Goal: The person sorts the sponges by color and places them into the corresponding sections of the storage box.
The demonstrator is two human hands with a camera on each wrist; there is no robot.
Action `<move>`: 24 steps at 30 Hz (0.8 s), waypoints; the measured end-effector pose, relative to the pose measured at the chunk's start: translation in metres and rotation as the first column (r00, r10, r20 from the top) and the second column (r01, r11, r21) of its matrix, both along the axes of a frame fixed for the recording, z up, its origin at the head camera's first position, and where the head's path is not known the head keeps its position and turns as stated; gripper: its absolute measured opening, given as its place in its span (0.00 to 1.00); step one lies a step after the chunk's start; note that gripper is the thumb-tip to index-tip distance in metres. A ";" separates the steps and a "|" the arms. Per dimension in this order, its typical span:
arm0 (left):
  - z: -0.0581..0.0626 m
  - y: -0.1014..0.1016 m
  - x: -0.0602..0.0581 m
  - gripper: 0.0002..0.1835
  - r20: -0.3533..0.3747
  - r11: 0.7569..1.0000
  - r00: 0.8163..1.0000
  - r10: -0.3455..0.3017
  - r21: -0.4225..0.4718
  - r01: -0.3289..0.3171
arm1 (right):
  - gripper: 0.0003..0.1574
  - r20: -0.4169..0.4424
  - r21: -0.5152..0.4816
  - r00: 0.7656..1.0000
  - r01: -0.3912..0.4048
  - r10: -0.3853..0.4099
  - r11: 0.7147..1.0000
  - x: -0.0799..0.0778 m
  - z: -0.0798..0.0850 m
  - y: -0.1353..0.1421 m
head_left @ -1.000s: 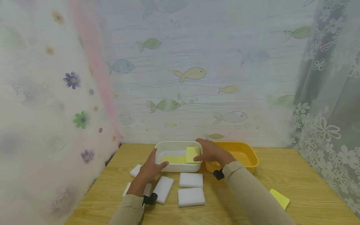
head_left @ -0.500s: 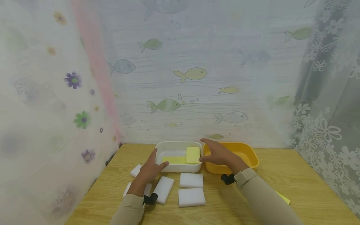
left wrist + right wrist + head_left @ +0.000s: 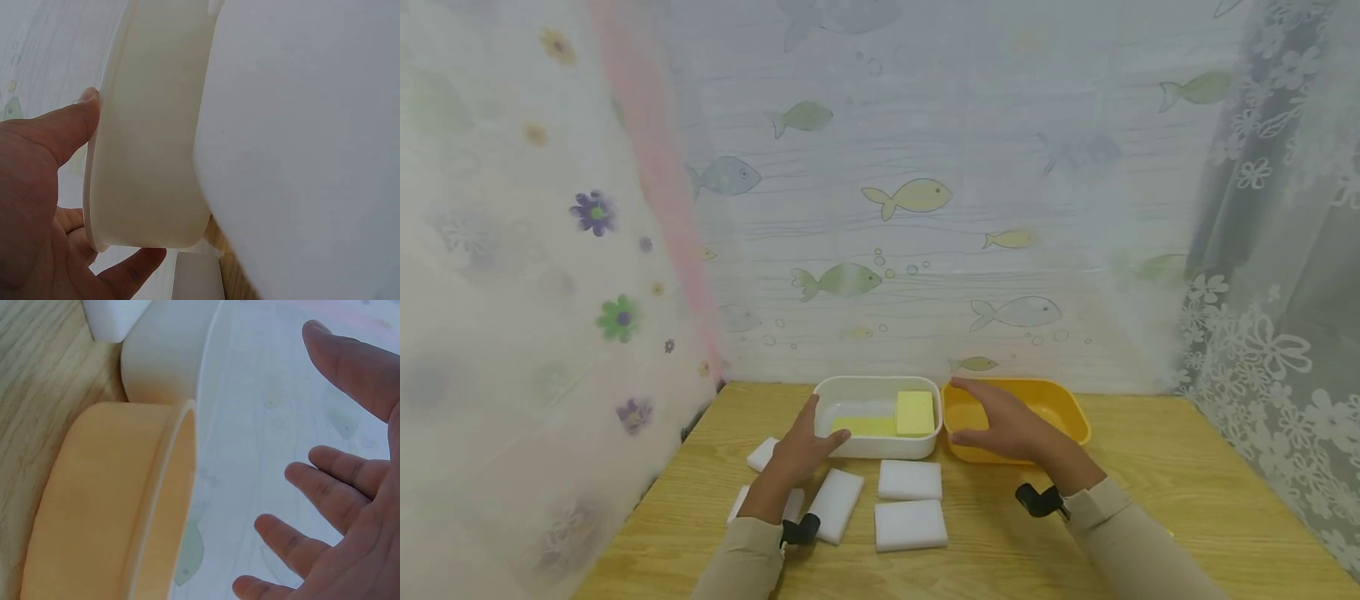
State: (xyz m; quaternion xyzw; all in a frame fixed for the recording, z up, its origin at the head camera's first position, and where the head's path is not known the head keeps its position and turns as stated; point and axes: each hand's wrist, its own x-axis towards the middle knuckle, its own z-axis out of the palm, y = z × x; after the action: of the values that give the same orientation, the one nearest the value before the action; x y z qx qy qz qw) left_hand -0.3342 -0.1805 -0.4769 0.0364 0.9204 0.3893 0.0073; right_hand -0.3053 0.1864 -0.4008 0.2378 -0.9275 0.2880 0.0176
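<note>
My left hand holds the left front corner of a white plastic tub, its thumb at the front rim and its fingers round the end wall. In the left wrist view, thumb and fingertips touch the tub wall. Inside the tub, a yellow sponge stands at the right end, and another yellow sponge lies on the floor. My right hand hovers over the left part of an orange-yellow tub, fingers spread, holding nothing. The right wrist view shows its bare palm.
Several white sponges lie on the wooden table before the white tub and around the left forearm. The two tubs stand side by side. A yellow corner peeks out beside the right sleeve. Patterned curtains hang behind.
My right hand has let go of the yellow sponge at the tub's right end and moved right, over the orange-yellow tub. The sponge stays put. My left hand has not moved.
</note>
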 end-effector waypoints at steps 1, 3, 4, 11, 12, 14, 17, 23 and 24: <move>0.000 0.000 0.000 0.57 0.002 1.000 1.000 0.002 -0.002 -0.002 | 0.55 -0.006 -0.009 1.000 -0.005 0.005 1.000 0.002 0.000 0.002; -0.001 -0.001 0.000 0.56 0.005 1.000 1.000 0.005 -0.005 -0.005 | 0.54 -0.020 -0.028 1.000 -0.015 0.014 1.000 0.006 0.000 0.005; -0.001 -0.001 0.000 0.57 0.006 1.000 1.000 0.007 -0.004 -0.007 | 0.54 -0.021 -0.036 1.000 -0.016 0.016 0.999 0.008 0.001 0.007; -0.002 -0.003 0.001 0.57 0.009 1.000 1.000 0.008 -0.001 -0.008 | 0.56 -0.063 -0.023 0.998 -0.023 0.022 0.999 0.020 -0.001 0.021; -0.002 -0.003 0.001 0.57 0.008 1.000 1.000 0.008 0.000 -0.008 | 0.56 -0.065 -0.024 0.998 -0.023 0.021 0.999 0.022 -0.002 0.024; -0.003 -0.003 0.000 0.57 0.006 1.000 1.000 0.004 0.005 -0.005 | 0.55 -0.074 -0.036 0.997 -0.025 0.022 0.999 0.025 -0.004 0.030; -0.004 -0.003 -0.001 0.57 0.005 1.000 1.000 -0.001 0.005 0.001 | 0.53 -0.085 -0.055 0.996 -0.027 0.022 0.998 0.032 -0.006 0.042; -0.003 -0.002 -0.002 0.56 -0.006 1.000 1.000 -0.003 0.001 0.003 | 0.51 -0.084 -0.073 0.996 0.009 -0.015 0.997 0.050 -0.011 0.073; -0.003 -0.001 -0.001 0.56 -0.009 1.000 1.000 -0.004 0.002 0.004 | 0.51 -0.075 -0.070 0.997 0.013 -0.018 0.997 0.053 -0.012 0.078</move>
State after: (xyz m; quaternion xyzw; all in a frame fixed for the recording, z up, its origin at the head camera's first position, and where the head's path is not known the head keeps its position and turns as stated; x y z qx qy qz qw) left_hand -0.3357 -0.1818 -0.4796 0.0402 0.9200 0.3898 0.0039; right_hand -0.2525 0.2648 -0.4123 0.2406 -0.9173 0.3109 0.0631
